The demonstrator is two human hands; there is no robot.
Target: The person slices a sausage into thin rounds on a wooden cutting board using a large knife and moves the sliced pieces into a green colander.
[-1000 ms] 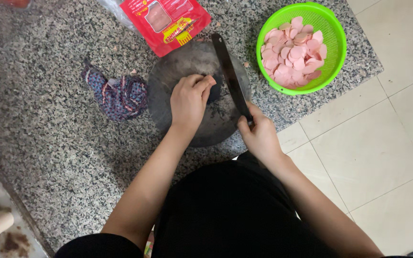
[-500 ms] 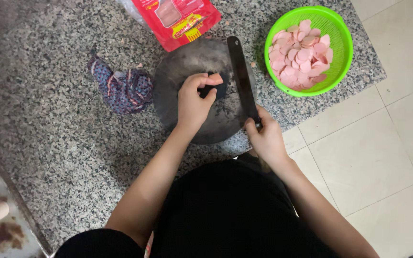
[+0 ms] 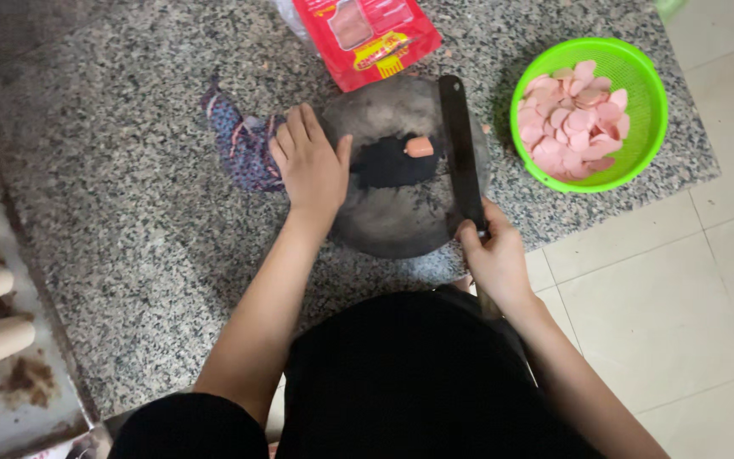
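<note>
A round dark chopping block [image 3: 401, 212] lies on the speckled granite floor. A short pink sausage stub [image 3: 419, 147] rests near its middle on a dark patch. My left hand [image 3: 309, 166] lies flat, fingers spread, on the block's left rim, apart from the sausage. My right hand [image 3: 490, 255] grips the handle of a dark cleaver [image 3: 460, 149] whose blade lies across the block's right side, just right of the stub.
A green plastic colander [image 3: 646, 93] full of pink sausage slices [image 3: 575, 119] stands to the right. A red sausage packet [image 3: 363, 34] lies beyond the block. A patterned cloth [image 3: 235, 140] sits left of it. Pale floor tiles [image 3: 664, 289] lie at right.
My left hand has let go of the sausage and slid left onto the block's rim, leaving a short stub. The cleaver has stayed at the block's right side.
</note>
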